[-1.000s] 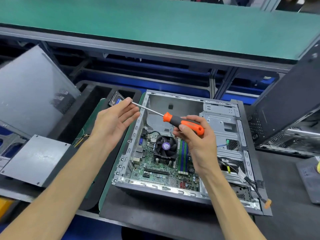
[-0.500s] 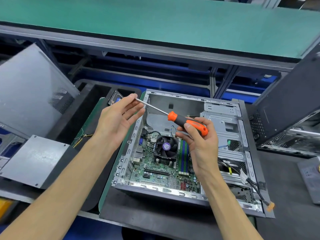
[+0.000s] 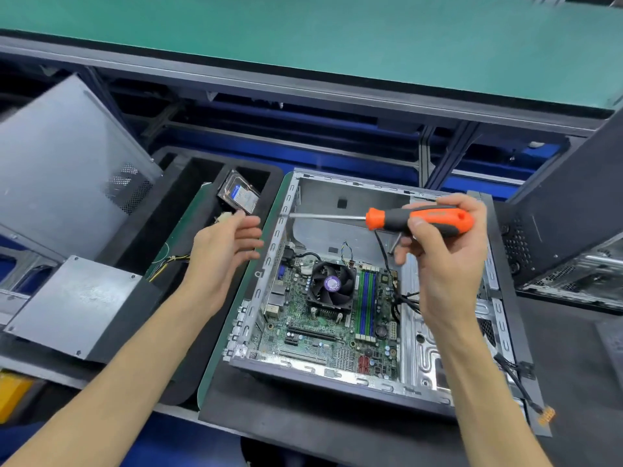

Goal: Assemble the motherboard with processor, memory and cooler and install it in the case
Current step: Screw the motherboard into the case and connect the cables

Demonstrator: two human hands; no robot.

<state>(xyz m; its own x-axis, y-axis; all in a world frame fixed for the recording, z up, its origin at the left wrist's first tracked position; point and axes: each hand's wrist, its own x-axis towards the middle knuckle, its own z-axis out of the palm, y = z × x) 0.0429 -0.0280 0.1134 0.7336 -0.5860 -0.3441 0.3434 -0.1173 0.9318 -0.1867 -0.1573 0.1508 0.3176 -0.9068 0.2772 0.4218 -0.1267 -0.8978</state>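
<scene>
The open case [image 3: 367, 284] lies on its side on the dark worktop [image 3: 573, 358], and the motherboard [image 3: 323, 328] sits flat on its floor, towards the left half. On the board, the black cooler fan [image 3: 332, 285] with its purple centre label stands near the middle, and the green and blue memory sticks [image 3: 367, 299] run in a row just to its right. Black cables [image 3: 401, 299] trail across the board's right edge.

The right hand [image 3: 445, 251] is up over the right part of the case, above the board and not touching it, fingers curled round the orange and black handle of a screwdriver [image 3: 397, 219]. The tool lies roughly level, its metal shaft pointing left, the tip reaching the case's upper left wall.

The left hand [image 3: 226, 246] hovers just outside the case's left wall, fingers loosely spread, palm turned towards the case, holding nothing. It is apart from the screwdriver tip. It looks a little blurred.

Behind that hand, a hard drive [image 3: 238, 196] leans in a black foam tray [image 3: 188, 210]. Further left, a grey side panel [image 3: 64, 166] stands tilted, and a grey metal box [image 3: 74, 305] sits below it. A second dark case [image 3: 573, 210] stands at the right edge.
</scene>
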